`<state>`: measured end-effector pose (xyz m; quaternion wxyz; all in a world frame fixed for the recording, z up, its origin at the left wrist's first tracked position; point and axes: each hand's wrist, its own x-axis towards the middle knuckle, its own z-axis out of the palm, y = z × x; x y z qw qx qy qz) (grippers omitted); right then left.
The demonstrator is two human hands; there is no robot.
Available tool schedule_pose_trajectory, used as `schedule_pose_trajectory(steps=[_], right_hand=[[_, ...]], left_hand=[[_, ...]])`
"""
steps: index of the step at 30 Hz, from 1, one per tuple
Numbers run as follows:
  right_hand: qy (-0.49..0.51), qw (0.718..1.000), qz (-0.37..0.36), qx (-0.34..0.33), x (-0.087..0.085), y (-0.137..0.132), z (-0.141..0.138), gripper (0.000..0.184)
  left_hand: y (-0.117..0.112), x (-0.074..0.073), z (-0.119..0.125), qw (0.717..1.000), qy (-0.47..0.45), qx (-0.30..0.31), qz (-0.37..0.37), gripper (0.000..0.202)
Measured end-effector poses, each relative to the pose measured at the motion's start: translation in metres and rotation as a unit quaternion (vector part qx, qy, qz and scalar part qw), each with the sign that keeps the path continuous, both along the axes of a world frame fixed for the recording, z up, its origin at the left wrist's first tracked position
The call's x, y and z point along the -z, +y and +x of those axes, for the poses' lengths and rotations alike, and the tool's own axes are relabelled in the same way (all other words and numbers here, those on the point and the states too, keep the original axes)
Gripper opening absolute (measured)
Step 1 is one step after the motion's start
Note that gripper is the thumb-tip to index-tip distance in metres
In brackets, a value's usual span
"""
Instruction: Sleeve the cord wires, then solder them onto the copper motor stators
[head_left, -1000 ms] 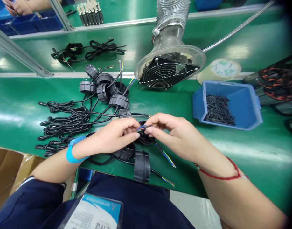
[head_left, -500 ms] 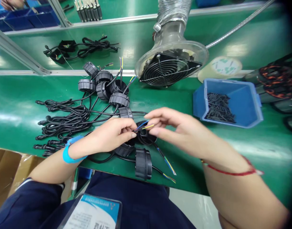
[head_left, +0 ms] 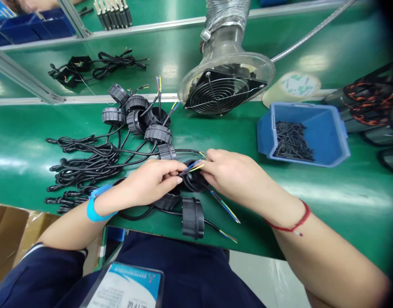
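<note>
My left hand [head_left: 162,179] pinches a black cable near its end, where thin blue, yellow and brownish wires [head_left: 194,167] fan out to the right. The fingers of my right hand [head_left: 224,169] are closed at the tips of those wires. Beneath both hands lies a black ring-shaped cap [head_left: 196,182], partly covered. Closer to me a black ribbed cap [head_left: 193,218] rests on its side, its cable end showing coloured wires [head_left: 227,236]. Another stripped cable end [head_left: 225,206] points down and right.
Several ribbed caps [head_left: 158,134] and coiled black cables [head_left: 87,164] lie to the left. A blue bin [head_left: 328,137] with small dark pieces stands at the right, beside a tape roll [head_left: 296,85]. A fan-fitted extraction hood [head_left: 222,92] hangs at the back. A co-worker's arm [head_left: 32,5] shows far left.
My right hand has turned and its fingers have closed in on the wire tips. My left hand keeps its pinch on the cable. The whole view has shifted slightly.
</note>
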<state>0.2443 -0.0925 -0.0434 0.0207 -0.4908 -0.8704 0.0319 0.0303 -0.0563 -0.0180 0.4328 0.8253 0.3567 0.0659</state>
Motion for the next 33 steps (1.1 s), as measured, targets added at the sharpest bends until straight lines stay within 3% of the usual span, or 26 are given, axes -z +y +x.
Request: schedule_pose_trajectory(steps=[5, 13, 22, 30, 33], right_hand=[[-0.049, 0.997, -0.026, -0.048, -0.005, 0.001, -0.006, 0.017], [-0.119, 0.986, -0.112, -0.041, -0.024, 0.009, -0.022, 0.018], [-0.073, 0.995, -0.061, -0.003, -0.003, 0.002, -0.011, 0.014], [-0.079, 0.991, -0.107, 0.006, -0.009, 0.006, -0.013, 0.016], [-0.026, 0.993, -0.113, -0.016, -0.006, 0.004, -0.006, 0.016]], left_hand=[[-0.004, 0.008, 0.002, 0.994, 0.018, 0.043, 0.098, 0.031], [-0.006, 0.013, 0.003, 0.99, 0.04, 0.037, 0.133, 0.03], [-0.006, 0.013, 0.005, 0.993, 0.036, 0.028, 0.107, 0.03], [-0.005, 0.013, 0.007, 0.992, 0.047, 0.024, 0.114, 0.03], [-0.006, 0.014, 0.006, 0.99, 0.045, 0.021, 0.13, 0.029]])
